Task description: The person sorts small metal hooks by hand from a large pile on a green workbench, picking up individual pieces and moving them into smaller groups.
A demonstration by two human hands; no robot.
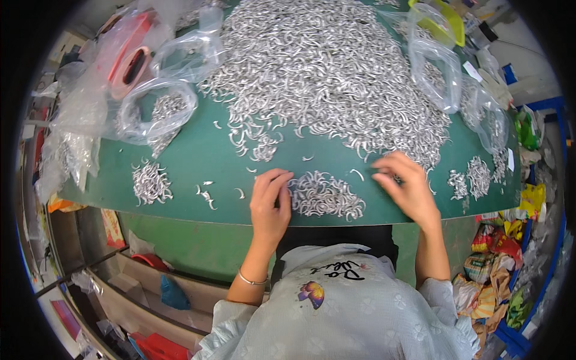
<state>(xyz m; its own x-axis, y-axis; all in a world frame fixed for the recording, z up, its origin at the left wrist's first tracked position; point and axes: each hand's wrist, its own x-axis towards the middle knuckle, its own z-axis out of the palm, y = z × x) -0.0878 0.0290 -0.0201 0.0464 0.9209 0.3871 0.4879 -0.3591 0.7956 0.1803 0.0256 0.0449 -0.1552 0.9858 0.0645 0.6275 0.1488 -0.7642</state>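
Note:
Small curved silver metal pieces, shaped like little crescents, lie in a low pile at the table's near edge. My left hand rests at this pile's left side, fingers bent and thumb a little apart, with nothing visible in them. To the right of the pile is my right hand, its thumb and forefinger spread with a gap between them. One loose crescent piece lies between the pile and my right hand. Beyond both hands spreads a very large heap of the same pieces.
On the green table, a smaller heap sits at left and another at right. Clear plastic bags hold more pieces. Red-handled scissors or a similar tool lie far left. A yellow-green container stands far right.

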